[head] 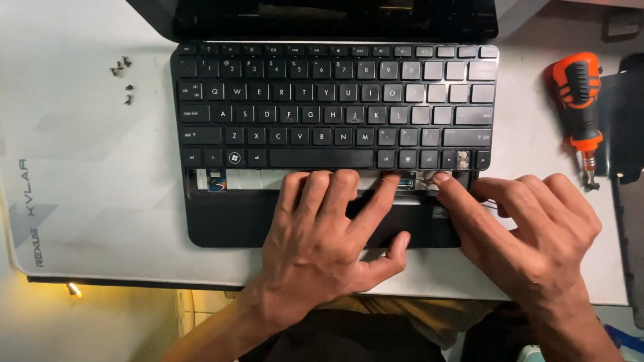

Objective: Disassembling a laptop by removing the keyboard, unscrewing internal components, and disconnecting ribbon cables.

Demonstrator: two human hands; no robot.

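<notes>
A small black laptop lies open on a white mat, its keyboard lifted so a gap below the bottom key row shows the white frame and small connectors. My left hand rests flat on the palm rest, fingertips at the keyboard's lower edge. My right hand reaches in from the right, index fingertip touching the gap near the arrow keys, where one key cap is off. Neither hand holds a tool.
Several small dark screws lie on the white mat at the upper left. An orange and black screwdriver lies at the right, beside a dark panel. The laptop screen is dark.
</notes>
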